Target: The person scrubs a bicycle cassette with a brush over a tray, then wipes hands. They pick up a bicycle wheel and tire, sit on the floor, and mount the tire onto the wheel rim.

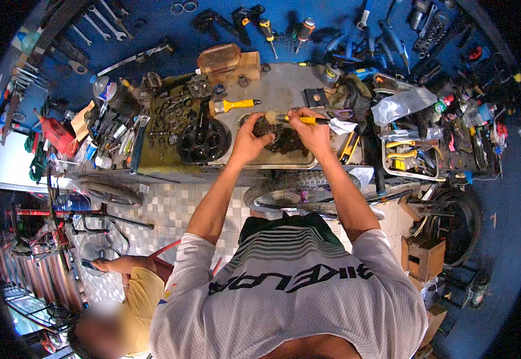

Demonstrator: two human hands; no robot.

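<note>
Our left hand (249,142) grips the dirty gear cluster (270,133) over the metal tray (299,162) on the workbench; our right hand (310,127) is closed around a yellow-handled brush (299,119). We should hold the cluster firmly and scrub between the cogs.

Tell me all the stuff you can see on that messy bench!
Gear cluster: one, dark, in the tray under the left hand.
Brush: one, yellow handle, in the right hand.
Metal tray: one, grey, bench middle.
Second brush: one, yellow handle, behind the tray.
Black disc: one, left of the tray.
Wrenches: several, silver, on the blue wall.
Bicycle tyre: one, black, below the bench.
Other person: one, yellow shirt, lower left.
Left hand: on the gear cluster.
Right hand: gripping the brush.
</note>
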